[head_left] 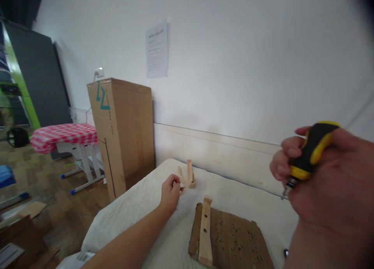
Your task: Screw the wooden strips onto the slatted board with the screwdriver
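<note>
My right hand point(330, 183), raised at the right, is wrapped around a yellow-and-black screwdriver point(309, 156). The metal tip angles down and to the left, well above the table. My left hand point(170, 192) is over the far part of the table with its fingers curled together beside several small light wooden pieces point(189, 174). What those fingers pinch, if anything, is hidden. Closer to me, a wooden bar point(205, 232) with two dark holes lies across the left side of a brown cardboard slab point(233, 238) pocked with small holes.
A white cloth covers the table point(131, 218), which stands against a pale wall. Left of it rises a tall cardboard box point(128, 132). A small dark object point(285, 253) lies right of the slab. Farther left is a desk with a red checked cloth point(64, 134).
</note>
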`<state>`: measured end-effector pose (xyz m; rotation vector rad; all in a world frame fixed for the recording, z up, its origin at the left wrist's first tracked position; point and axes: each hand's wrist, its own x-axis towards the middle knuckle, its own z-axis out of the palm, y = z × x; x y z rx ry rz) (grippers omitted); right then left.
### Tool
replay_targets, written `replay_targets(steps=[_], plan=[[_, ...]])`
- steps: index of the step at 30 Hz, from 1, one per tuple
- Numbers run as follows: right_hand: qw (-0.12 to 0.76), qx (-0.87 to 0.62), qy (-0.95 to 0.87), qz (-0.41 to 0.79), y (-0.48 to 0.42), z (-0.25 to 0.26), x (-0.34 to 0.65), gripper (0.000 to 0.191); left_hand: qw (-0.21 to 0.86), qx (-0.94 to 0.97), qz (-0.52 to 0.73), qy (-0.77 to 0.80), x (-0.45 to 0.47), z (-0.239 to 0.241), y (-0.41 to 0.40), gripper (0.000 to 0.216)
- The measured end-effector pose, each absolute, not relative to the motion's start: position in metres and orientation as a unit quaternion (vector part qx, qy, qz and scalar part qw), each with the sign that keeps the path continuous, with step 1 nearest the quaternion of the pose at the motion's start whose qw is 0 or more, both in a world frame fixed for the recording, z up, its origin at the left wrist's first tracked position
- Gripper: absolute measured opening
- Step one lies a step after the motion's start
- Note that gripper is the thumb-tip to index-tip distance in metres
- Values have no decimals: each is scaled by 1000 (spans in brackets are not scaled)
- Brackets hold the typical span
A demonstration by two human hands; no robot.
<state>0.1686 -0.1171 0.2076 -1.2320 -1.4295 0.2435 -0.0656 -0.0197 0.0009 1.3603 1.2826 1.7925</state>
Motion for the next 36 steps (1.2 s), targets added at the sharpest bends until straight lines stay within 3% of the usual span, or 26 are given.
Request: replay_targets(steps=[2, 4, 7, 12, 19, 23, 30, 36], plan=[[650, -453, -554, 254, -113, 209, 159, 19, 294, 549, 653, 431, -59, 0, -27, 4], [587, -459, -593, 305, -100, 203, 152, 23, 285, 602, 639, 385, -57, 1, -34, 6], [431, -542, -698, 184, -73, 184, 142, 33, 234, 665, 629, 327, -57, 0, -40, 9], [284, -587, -751, 100, -39, 160, 118, 34, 194, 718, 611, 271, -61, -4, -46, 10], [189, -570, -793, 101, -43, 152, 112, 9, 96, 757, 596, 248, -69, 3, -55, 8], [149, -563, -807, 97, -56, 158, 115, 13, 45, 735, 568, 368, -70, 4, -53, 6], [142, -506, -839, 141, -93, 173, 105, 11, 124, 636, 511, 565, -68, 2, -35, 26], [159, -515, -810, 229, -91, 165, 114, 49, 172, 654, 563, 475, -69, -2, -43, 23]])
